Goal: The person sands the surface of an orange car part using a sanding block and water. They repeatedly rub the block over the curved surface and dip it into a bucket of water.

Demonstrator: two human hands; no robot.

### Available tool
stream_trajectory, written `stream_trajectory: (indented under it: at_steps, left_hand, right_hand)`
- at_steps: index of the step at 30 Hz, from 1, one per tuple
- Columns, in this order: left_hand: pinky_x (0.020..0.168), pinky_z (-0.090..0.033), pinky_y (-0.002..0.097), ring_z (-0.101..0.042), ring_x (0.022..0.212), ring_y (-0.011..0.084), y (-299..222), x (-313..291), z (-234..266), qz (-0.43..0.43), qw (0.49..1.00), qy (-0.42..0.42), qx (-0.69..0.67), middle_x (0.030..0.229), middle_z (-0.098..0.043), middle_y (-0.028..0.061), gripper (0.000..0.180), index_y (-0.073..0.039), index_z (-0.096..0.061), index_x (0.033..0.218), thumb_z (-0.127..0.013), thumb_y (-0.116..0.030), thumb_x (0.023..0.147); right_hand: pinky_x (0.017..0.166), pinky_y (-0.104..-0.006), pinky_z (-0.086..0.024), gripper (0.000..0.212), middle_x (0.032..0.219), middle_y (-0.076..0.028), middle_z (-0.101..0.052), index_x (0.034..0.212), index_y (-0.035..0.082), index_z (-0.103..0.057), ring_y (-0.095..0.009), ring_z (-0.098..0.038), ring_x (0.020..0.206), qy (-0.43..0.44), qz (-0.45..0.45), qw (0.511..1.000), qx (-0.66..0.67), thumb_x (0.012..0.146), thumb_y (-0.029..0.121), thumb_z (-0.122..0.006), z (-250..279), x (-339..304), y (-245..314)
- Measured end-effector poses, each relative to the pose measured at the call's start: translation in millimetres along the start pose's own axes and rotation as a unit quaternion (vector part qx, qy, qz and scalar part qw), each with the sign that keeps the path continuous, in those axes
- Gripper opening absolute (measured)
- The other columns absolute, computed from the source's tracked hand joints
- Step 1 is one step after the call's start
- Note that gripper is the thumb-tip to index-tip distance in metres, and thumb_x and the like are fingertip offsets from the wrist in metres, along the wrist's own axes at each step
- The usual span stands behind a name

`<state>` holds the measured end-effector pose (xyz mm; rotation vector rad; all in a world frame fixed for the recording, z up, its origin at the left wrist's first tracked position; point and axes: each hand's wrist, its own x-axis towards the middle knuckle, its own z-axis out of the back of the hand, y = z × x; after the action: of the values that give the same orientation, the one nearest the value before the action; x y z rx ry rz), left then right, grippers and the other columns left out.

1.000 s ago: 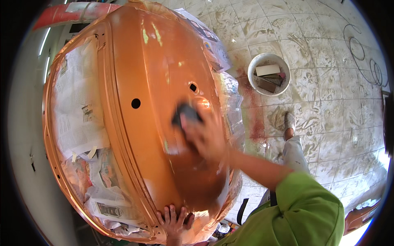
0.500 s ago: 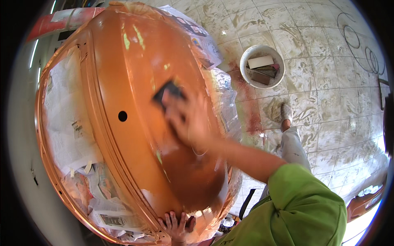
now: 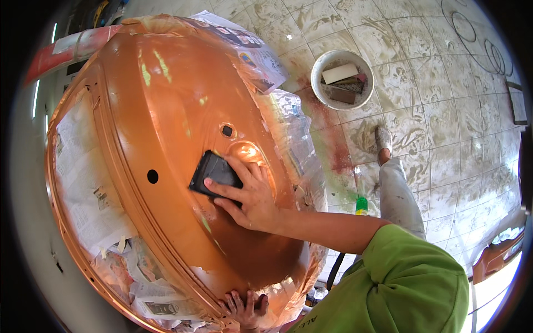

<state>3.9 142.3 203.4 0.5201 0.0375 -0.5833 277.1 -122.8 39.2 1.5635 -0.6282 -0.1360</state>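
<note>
My right hand (image 3: 252, 194) is closed round a black sanding block (image 3: 214, 172), which lies flat against a curved orange car body panel (image 3: 172, 133). The thumb and fingers spread along the block's sides and top. Just beyond it are a small square hole (image 3: 227, 131) and a shiny rounded recess (image 3: 247, 152), partly covered by my fingers. At the panel's near edge, my left hand (image 3: 244, 311) rests with its fingers apart and nothing seen in it. A round black hole (image 3: 152, 176) sits left of the block.
Newspaper (image 3: 94, 172) and clear plastic film (image 3: 294, 127) mask the panel's sides. On the wet tiled floor (image 3: 444, 105) stands a white bucket (image 3: 315, 77) holding several blocks. A green-capped bottle (image 3: 361, 205) is by my leg. A cable (image 3: 472, 36) lies coiled far right.
My right hand and the sanding block have moved nearer along the panel, uncovering the square hole and part of the recess. The whole view has shifted slightly. My left hand stays at the near edge.
</note>
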Motion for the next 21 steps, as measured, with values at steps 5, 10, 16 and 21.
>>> stream_trajectory:
  at_steps: [5,10,16,21]
  left_hand:
    - [0.125,-0.019,0.0716,-0.031,0.158,0.0475,3.7,8.5,0.7,-0.017,1.000,-0.007,0.021,0.172,-0.032,0.0237,0.078,-0.024,-0.044,0.163,-0.062,-0.062,0.098]
    - [0.125,-0.019,0.0714,-0.031,0.158,0.0470,7.6,17.8,-4.5,-0.028,0.999,-0.012,0.025,0.172,-0.031,0.0226,0.077,-0.024,-0.044,0.163,-0.060,-0.062,0.099]
    - [0.125,-0.019,0.0723,-0.030,0.158,0.0478,1.5,9.1,3.5,-0.012,1.000,-0.004,0.014,0.171,-0.033,0.0232,0.080,-0.022,-0.044,0.163,-0.063,-0.062,0.097]
    - [0.123,-0.021,0.0749,-0.032,0.156,0.0508,15.3,34.0,1.6,-0.049,0.998,-0.024,0.023,0.169,-0.036,0.0254,0.081,-0.024,-0.047,0.162,-0.067,-0.065,0.094]
  right_hand:
    - [0.105,-0.0533,-0.044,0.041,0.150,-0.020,-0.058,0.134,0.026,-0.076,-0.041,-0.056,0.127,-0.029,-0.075,0.997,-0.020,0.092,0.026,-0.077,-4.0,86.9,-88.3]
    - [0.114,-0.0543,-0.040,0.038,0.153,-0.022,-0.055,0.134,0.018,-0.075,-0.042,-0.054,0.133,-0.020,-0.067,0.998,0.008,0.096,0.023,-0.074,22.6,40.2,-125.8]
    - [0.114,-0.0516,-0.038,0.042,0.155,-0.022,-0.055,0.137,0.019,-0.073,-0.043,-0.053,0.133,0.025,0.015,0.999,0.014,0.096,0.025,-0.075,25.9,37.3,-134.7]
    - [0.113,-0.0538,-0.041,0.040,0.147,-0.019,-0.061,0.135,0.021,-0.072,-0.045,-0.053,0.134,-0.064,0.038,0.996,0.045,0.097,0.032,-0.072,0.3,171.0,-194.6]
